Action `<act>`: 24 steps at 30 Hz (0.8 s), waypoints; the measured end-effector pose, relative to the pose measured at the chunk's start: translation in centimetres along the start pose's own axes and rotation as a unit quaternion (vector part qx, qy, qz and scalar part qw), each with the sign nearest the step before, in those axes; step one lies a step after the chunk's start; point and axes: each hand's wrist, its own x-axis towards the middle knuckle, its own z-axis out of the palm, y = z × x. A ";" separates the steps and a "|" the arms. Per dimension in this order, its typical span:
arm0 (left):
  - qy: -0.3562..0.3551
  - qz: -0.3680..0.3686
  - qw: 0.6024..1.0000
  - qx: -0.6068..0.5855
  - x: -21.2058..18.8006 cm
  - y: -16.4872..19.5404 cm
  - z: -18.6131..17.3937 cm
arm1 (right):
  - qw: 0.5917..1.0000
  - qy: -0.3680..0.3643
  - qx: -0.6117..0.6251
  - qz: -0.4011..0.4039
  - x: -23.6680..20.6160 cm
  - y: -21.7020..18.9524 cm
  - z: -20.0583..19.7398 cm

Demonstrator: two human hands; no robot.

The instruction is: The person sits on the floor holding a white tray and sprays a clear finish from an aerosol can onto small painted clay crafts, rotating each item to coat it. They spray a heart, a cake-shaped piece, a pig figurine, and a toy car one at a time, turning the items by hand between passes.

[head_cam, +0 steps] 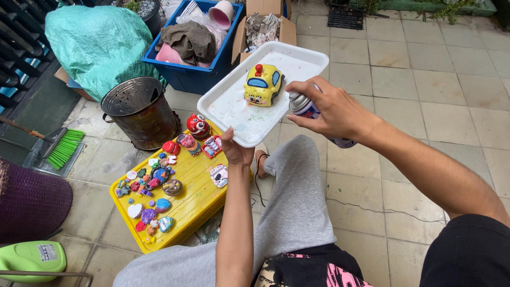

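My left hand [235, 150] grips the near edge of a white plastic tray [226, 101] and holds it up in the air. On the tray stands a yellow painted car figurine [263, 84] with blue windows and a red knob on top. My right hand [329, 109] is closed around a spray can [305, 108], its nozzle end pointing at the car from the right, a short gap away. My grey-trousered leg stretches out under the tray.
A yellow crate lid [191, 199] on the tiled floor carries several small painted figures and a red round-headed figurine [197, 125]. Behind it stand a perforated metal bin [141, 109], a blue bin of cloths [194, 74], a cardboard box [263, 26], and a green broom [61, 146] at left.
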 end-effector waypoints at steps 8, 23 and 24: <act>0.009 -0.021 1.000 0.017 -0.6 0.2 1.9 | 0.996 -0.020 -0.087 -0.013 -0.6 -0.1 1.0; 0.006 -0.009 0.994 0.108 -1.3 1.0 5.7 | 0.952 -0.053 -0.243 -0.179 0.6 0.9 0.1; 0.002 -0.009 0.994 0.108 -1.2 1.1 5.6 | 0.952 -0.063 -0.244 -0.176 0.7 0.8 0.0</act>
